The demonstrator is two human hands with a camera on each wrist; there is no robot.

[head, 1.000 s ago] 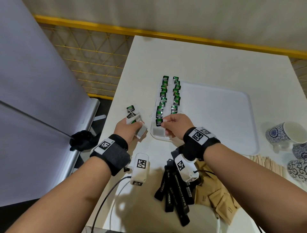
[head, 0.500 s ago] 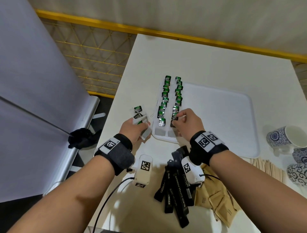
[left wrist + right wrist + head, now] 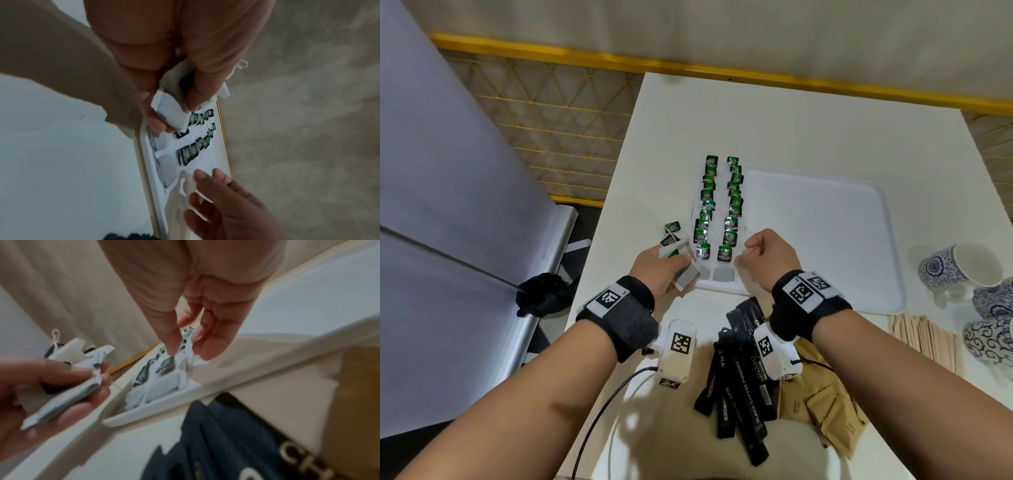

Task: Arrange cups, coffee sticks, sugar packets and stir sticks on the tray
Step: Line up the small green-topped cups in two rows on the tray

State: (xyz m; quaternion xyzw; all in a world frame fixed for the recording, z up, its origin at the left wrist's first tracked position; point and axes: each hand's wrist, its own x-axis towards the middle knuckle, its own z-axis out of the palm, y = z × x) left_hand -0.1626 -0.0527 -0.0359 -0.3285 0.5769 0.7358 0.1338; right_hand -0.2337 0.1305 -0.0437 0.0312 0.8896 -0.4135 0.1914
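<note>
A white tray (image 3: 825, 240) lies on the table with two rows of green-tagged tea bags (image 3: 705, 219) along its left side. My left hand (image 3: 664, 270) hovers just left of the tray's near corner and grips a small bunch of tea bags (image 3: 686, 275), also seen in the left wrist view (image 3: 171, 112) and the right wrist view (image 3: 68, 395). My right hand (image 3: 748, 255) hangs over the near end of the right row, fingers relaxed and apart (image 3: 185, 345), holding nothing. Black coffee sticks (image 3: 736, 383) and brown sugar packets (image 3: 822, 411) lie near me.
Wooden stir sticks (image 3: 924, 335) lie right of the tray's near edge. Blue-patterned cups (image 3: 959, 270) stand at the table's right edge. A yellow rail (image 3: 688, 68) runs behind the table, and a grey panel (image 3: 448, 205) stands to the left. The tray's right part is bare.
My right hand laid a tea bag at the near end of the right row, let go and drew slightly right. The left hand kept its bunch and barely moved.
</note>
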